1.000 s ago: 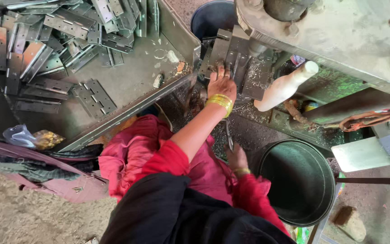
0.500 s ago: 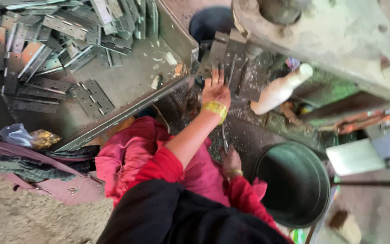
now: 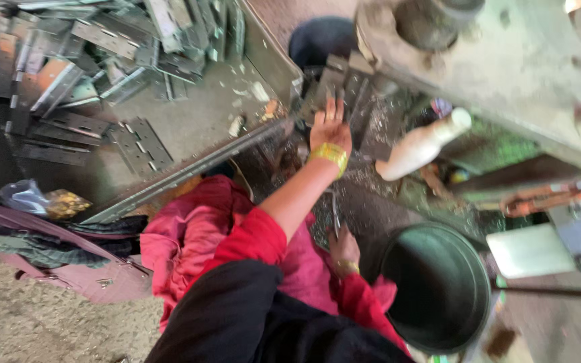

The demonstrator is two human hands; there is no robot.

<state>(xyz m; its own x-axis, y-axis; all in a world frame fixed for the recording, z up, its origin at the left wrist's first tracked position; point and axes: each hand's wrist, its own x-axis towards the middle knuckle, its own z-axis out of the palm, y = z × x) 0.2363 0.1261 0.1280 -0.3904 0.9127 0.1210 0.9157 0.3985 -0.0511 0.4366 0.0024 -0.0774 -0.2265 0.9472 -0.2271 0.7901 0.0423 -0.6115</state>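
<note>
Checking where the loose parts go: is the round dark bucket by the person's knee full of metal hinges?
No, the bucket looks dark and hollow inside, while the hinges lie in the tray at upper left.

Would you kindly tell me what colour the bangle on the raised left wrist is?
The bangle on the left hand is yellow-gold, shown in the head view.

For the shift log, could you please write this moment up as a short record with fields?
Setting: metal workshop, seen from above
Left hand: open, fingers spread, reaching to grey metal plates by the machine
Right hand: low beside the lap, on a thin metal tool; grip unclear
Wrist: yellow bangle
Tray: holds a heap of hinges
Nearby: white bottle, dark round bucket
Clothing: red sleeves
</note>
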